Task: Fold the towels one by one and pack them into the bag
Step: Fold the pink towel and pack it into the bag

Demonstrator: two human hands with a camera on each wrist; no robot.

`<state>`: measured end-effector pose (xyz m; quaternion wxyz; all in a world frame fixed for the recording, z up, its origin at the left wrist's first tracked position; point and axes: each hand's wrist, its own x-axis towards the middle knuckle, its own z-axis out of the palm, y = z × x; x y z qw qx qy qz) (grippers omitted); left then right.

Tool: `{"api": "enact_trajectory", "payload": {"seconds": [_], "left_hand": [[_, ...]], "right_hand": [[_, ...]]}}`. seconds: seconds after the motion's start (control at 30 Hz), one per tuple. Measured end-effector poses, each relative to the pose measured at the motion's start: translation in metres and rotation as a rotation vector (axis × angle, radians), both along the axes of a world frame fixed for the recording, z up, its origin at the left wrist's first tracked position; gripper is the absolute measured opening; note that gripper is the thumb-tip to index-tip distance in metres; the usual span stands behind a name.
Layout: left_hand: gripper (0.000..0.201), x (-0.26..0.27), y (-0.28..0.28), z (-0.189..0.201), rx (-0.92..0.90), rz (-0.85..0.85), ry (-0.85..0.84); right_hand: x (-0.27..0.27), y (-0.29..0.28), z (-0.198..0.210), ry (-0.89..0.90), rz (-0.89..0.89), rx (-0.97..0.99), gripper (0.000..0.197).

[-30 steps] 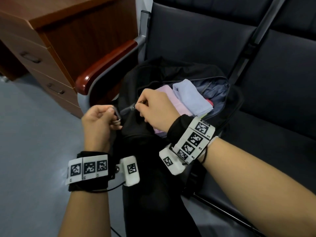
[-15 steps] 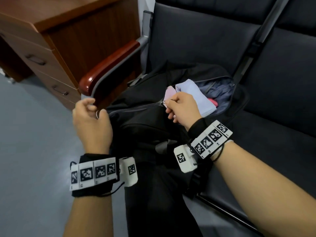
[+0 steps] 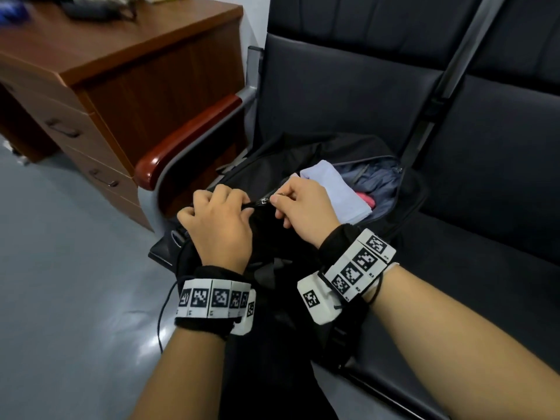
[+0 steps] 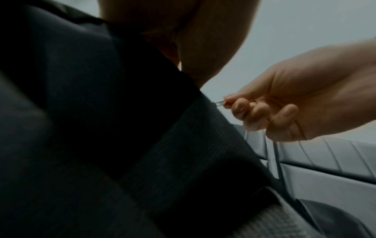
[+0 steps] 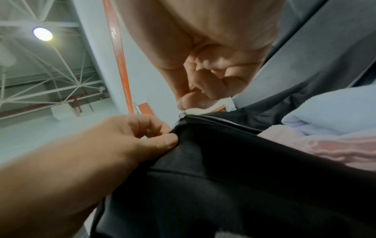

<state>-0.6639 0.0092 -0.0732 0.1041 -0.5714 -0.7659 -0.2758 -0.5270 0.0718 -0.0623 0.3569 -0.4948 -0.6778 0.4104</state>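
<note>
A black bag [image 3: 272,165] lies on a dark seat, its zip partly open. Inside it lie a folded pale blue towel [image 3: 336,189] and a pink towel [image 5: 325,145]. My right hand [image 3: 277,200] pinches the metal zipper pull [image 3: 263,201] between thumb and forefinger; the left wrist view shows the same pinch on the zipper pull [image 4: 218,103]. My left hand [image 3: 242,207] grips the bag's black fabric just left of the slider, and the thumb [image 5: 167,141] presses the cloth in the right wrist view.
A wooden desk [image 3: 121,71] with drawers stands at the left. A red-brown armrest [image 3: 188,140] runs beside the bag. More dark seat [image 3: 485,207] extends to the right. Grey floor [image 3: 60,268] lies at the left.
My left hand has moved right, from off to the side onto the bag fabric beside the slider. My right hand keeps its pinch on the zipper pull, which has travelled along the opening.
</note>
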Motion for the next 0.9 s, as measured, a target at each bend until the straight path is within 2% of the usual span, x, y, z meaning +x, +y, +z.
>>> {"api": "enact_trajectory", "payload": {"seconds": [0.23, 0.3, 0.43, 0.53, 0.63, 0.77, 0.9], "left_hand": [[0.004, -0.009, -0.004, -0.005, 0.066, 0.067, -0.003], [0.005, -0.019, -0.006, -0.001, 0.085, 0.125, -0.046], [0.006, -0.030, -0.006, 0.012, 0.060, 0.259, -0.129], [0.016, -0.009, 0.000, 0.019, 0.035, 0.271, -0.075], [0.034, 0.033, 0.014, 0.025, -0.006, 0.153, 0.047], [0.032, 0.094, 0.047, 0.019, -0.200, -0.091, 0.121], [0.034, 0.139, 0.082, 0.004, -0.240, -0.182, 0.141]], "right_hand": [[0.022, 0.018, -0.016, 0.018, 0.009, -0.046, 0.019], [0.042, 0.033, -0.021, 0.031, -0.085, -0.056, 0.021], [0.105, 0.072, -0.024, 0.060, -0.399, -0.021, 0.024], [0.128, 0.078, -0.029, 0.041, -0.422, 0.016, 0.021], [0.128, 0.074, -0.034, 0.061, -0.375, 0.036, 0.019], [0.132, 0.073, -0.029, 0.048, -0.298, 0.055, 0.020], [0.141, 0.073, -0.023, -0.028, -0.195, 0.085, 0.020]]}}
